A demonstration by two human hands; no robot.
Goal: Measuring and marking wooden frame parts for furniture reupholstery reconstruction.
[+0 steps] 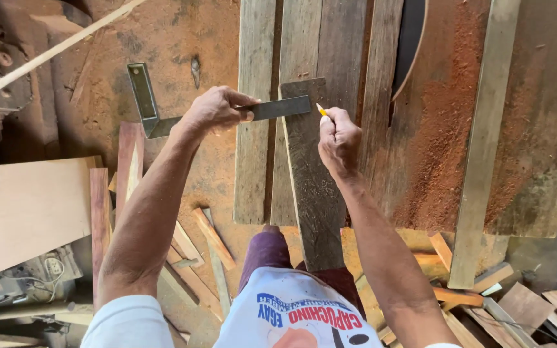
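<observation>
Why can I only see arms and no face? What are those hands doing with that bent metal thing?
The camera sits on the person's head and looks down, so you see only their own arms. The left hand presses a metal try square, an L-shaped ruler, across a dark plank. The right hand holds a yellow pencil with its tip by the square's blade. The plank lies on a workbench of rough boards dusted with reddish sawdust. Wood offcuts lie below.
</observation>
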